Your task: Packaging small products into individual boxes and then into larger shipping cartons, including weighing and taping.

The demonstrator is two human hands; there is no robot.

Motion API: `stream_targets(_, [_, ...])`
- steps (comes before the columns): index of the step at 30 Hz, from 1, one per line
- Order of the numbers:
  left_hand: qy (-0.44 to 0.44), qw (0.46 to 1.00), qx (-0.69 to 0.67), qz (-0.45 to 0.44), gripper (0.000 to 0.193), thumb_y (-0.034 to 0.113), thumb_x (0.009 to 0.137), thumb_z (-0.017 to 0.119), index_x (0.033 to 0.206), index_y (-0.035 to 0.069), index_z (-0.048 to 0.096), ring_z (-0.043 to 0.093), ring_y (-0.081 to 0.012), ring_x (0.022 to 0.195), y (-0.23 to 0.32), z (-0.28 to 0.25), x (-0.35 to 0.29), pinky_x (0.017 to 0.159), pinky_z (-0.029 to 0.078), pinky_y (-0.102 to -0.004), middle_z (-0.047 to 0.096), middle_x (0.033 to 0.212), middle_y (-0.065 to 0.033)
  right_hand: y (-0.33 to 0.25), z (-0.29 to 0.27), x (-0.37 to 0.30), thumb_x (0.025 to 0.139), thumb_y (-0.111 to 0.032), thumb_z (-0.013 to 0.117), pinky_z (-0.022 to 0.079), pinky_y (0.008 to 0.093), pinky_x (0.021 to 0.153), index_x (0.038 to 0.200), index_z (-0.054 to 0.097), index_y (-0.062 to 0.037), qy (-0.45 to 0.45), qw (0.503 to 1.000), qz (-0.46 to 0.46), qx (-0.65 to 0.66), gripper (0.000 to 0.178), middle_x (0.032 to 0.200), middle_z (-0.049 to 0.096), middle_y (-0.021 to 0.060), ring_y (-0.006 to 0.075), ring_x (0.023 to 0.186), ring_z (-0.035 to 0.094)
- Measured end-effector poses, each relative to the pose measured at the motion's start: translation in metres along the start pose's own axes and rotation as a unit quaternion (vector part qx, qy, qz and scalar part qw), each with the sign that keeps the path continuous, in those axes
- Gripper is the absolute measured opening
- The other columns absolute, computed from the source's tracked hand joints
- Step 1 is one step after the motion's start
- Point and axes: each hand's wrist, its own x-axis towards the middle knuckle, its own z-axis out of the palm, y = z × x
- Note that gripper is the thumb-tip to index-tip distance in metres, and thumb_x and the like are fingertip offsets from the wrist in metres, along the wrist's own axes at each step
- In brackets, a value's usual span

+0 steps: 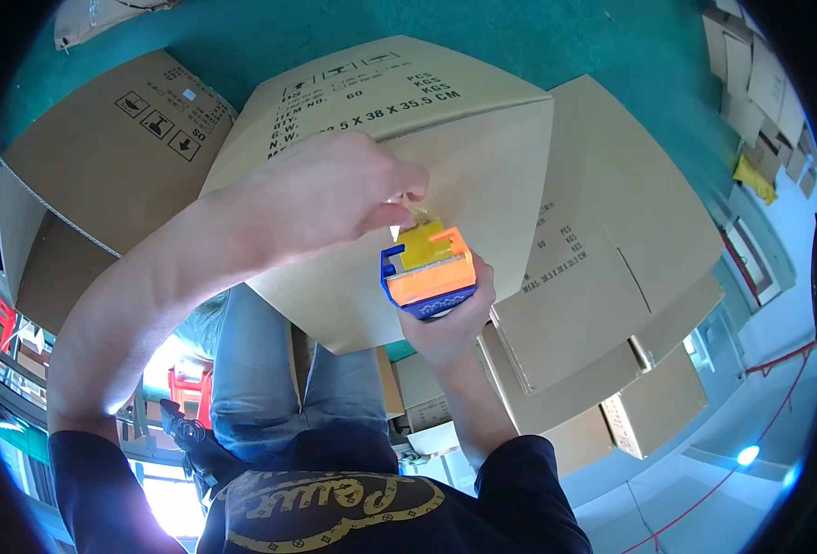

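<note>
Tape dispenser [430, 274], light rigid plastic, sits gripped in the right hand [450, 319]; left hand [335, 189] pinches its thin, sticky tape end [418, 214] above a stiff cardboard box [482, 157].

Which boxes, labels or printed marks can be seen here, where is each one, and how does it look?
Central carton: brown cardboard under both hands, black print on its far flap.
Left carton: brown, open side, black handling symbols and a small white label.
Right flat cartons: brown, stacked, small black print.
Tape dispenser: orange, blue and yellow, in the right hand; left hand pinches its tape.
</note>
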Motion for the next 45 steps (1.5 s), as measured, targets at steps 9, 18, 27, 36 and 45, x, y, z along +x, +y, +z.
stream_targets(9, [0.007,1.0,-0.005,0.009,0.014,0.019,0.09,0.062,0.093,0.005,0.061,0.066,-0.0345,0.083,0.005,-0.002,-0.001,0.071,0.051,-0.0467,0.068,0.08,-0.0143,-0.006,-0.001,0.002,0.056,-0.005,0.086,0.05,0.0328,0.083,0.121,0.045,0.0035,-0.006,1.0,0.016,0.0,0.077,0.104,0.056,0.0134,0.022,0.092,0.061])
stream_targets(18, [0.107,0.984,0.081,0.119,0.01,0.011,0.09,0.058,0.098,0.005,0.057,0.063,-0.035,0.083,-0.018,-0.004,-0.012,0.07,0.049,-0.0471,0.063,0.083,-0.012,-0.033,-0.003,0.018,0.059,-0.012,0.085,0.051,0.0394,0.082,0.127,0.045,-0.0013,-0.008,0.993,-0.036,-0.113,0.08,0.106,0.057,0.0154,0.0316,0.096,0.062])
stream_targets(27, [0.172,0.95,0.2,0.167,0.007,0.011,0.096,0.053,0.095,0.004,0.055,0.057,-0.0351,0.084,-0.063,-0.09,-0.001,0.073,0.046,-0.0449,0.058,0.085,-0.0148,-0.057,-0.001,0.024,0.063,-0.012,0.079,0.05,0.045,0.084,0.131,0.041,-0.0024,-0.046,0.992,0.021,-0.119,0.078,0.112,0.057,0.0163,0.0368,0.1,0.061])
stream_targets(36, [0.165,0.975,0.134,0.068,0.008,0.007,0.095,0.053,0.094,0.001,0.057,0.06,-0.0302,0.075,-0.069,-0.094,0.021,0.07,0.048,-0.0396,0.064,0.083,-0.0142,-0.027,-0.013,0.005,0.063,-0.009,0.076,0.051,0.0435,0.082,0.132,0.039,-0.0001,-0.037,0.993,0.049,-0.103,0.079,0.109,0.058,0.0197,0.0358,0.094,0.063])
stream_targets(45, [0.141,0.989,0.021,-0.034,0.018,0.014,0.098,0.056,0.096,-0.001,0.064,0.052,-0.013,0.069,-0.078,-0.088,0.024,0.066,0.044,-0.03,0.061,0.079,-0.0055,-0.034,-0.017,0.013,0.063,-0.011,0.075,0.052,0.0451,0.075,0.13,0.04,-0.0021,-0.062,0.988,0.032,-0.139,0.077,0.106,0.058,0.016,0.0354,0.091,0.064])
